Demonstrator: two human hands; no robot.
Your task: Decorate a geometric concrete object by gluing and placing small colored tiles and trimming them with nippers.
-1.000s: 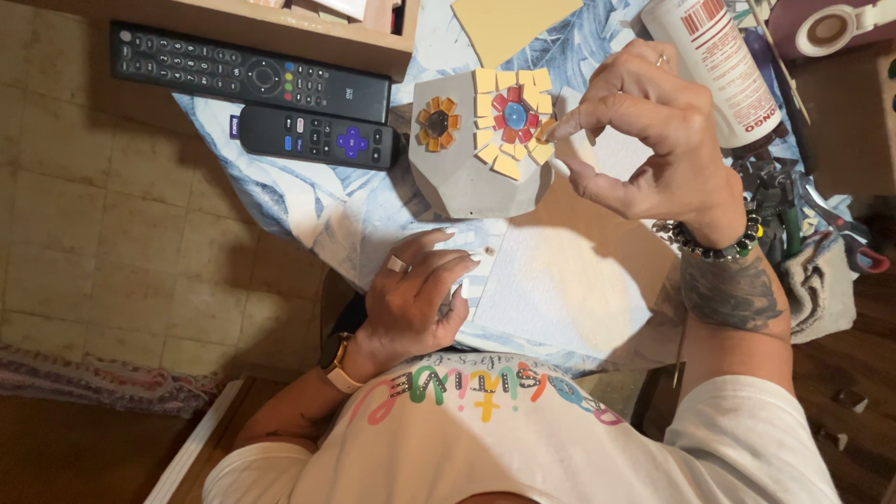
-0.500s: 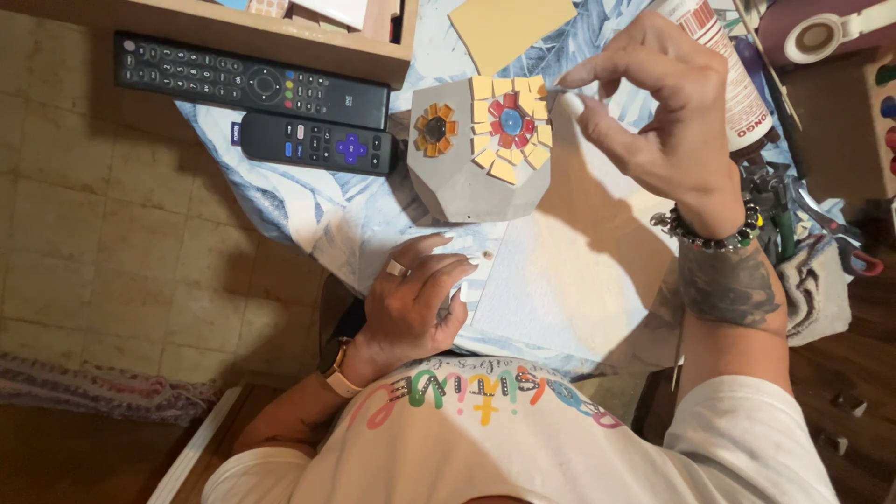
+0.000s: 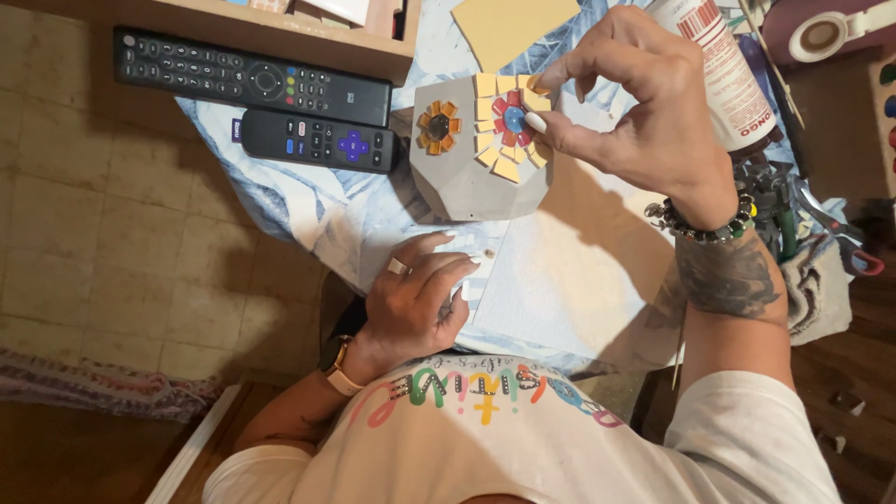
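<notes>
A grey faceted pot [image 3: 457, 187] lies on the table with two tile flowers stuck on it: a small orange one [image 3: 438, 127] and a larger red and blue one ringed with yellow tiles [image 3: 505, 126]. My right hand [image 3: 644, 117], with a beaded bracelet, pinches a small yellow tile [image 3: 537, 84] between thumb and forefinger at the upper right edge of the larger flower. My left hand [image 3: 420, 299], with a ring and a watch, rests with bent fingers on a sheet of white paper [image 3: 579, 280] just below the pot, holding nothing.
Two black remote controls [image 3: 252, 84] [image 3: 317, 142] lie left of the pot. A yellow sheet [image 3: 509, 23] and a wooden tray [image 3: 308, 42] sit behind it. A glue bottle [image 3: 723, 75], a tape roll [image 3: 821, 37] and pliers [image 3: 821, 224] crowd the right side.
My right hand has moved from the flower's right side up to its top right edge with the tile. My left hand has stayed on the paper.
</notes>
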